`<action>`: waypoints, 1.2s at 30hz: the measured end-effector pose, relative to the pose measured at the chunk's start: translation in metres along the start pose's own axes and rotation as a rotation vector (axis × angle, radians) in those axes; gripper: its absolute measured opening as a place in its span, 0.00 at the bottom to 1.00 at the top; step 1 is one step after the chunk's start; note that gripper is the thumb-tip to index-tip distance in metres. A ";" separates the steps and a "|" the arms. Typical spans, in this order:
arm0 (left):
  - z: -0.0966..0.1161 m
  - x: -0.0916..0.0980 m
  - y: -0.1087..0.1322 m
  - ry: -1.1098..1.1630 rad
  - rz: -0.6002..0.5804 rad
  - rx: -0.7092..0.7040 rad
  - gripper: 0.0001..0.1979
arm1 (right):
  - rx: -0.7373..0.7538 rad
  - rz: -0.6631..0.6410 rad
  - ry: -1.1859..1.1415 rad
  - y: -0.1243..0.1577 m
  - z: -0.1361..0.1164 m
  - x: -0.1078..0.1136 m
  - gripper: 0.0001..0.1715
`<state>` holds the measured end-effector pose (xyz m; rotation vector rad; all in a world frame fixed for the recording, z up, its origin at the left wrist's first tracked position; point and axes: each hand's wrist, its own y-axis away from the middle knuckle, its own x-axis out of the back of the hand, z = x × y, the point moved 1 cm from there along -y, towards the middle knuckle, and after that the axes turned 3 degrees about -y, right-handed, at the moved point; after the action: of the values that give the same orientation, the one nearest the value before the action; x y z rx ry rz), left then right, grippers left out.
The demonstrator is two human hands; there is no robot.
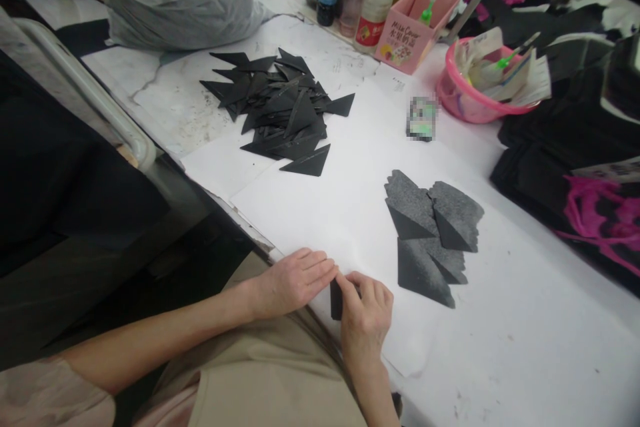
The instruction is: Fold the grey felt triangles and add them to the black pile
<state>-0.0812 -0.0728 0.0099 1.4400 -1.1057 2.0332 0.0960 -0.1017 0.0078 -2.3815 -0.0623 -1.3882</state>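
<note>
A small dark piece of sheet material (337,300) lies at the table's near edge, partly hidden under my fingers. My right hand (367,310) is closed over it with bent fingers. The fingers of my left hand (305,278) are pressed together, and their tips meet my right hand at the piece's far end; the left thumb is hidden. To the right lies a group of overlapping dark pieces (423,267), with rough grey areas and smooth black triangles. Farther off is a loose heap of black triangular pieces (285,103).
White paper (350,207) covers the table. At the back stand a white plastic bag (185,0), a red-labelled jar (374,20), bottles and a pink box (417,27). A pink basin (480,107) holds tools and papers. Black material with pink ties (605,213) lies right.
</note>
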 end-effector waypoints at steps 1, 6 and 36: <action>0.000 0.000 0.000 -0.008 -0.008 0.004 0.12 | -0.002 0.000 -0.006 0.000 0.001 0.001 0.14; 0.004 0.001 0.002 -0.063 -0.081 0.006 0.13 | 0.040 -0.005 -0.047 0.001 0.012 0.009 0.09; 0.014 0.006 -0.003 -0.098 -0.124 0.014 0.16 | 0.093 -0.110 -0.143 0.016 0.037 0.030 0.13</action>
<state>-0.0734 -0.0827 0.0179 1.5893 -1.0160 1.9065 0.1454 -0.1083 0.0121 -2.4277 -0.2939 -1.2308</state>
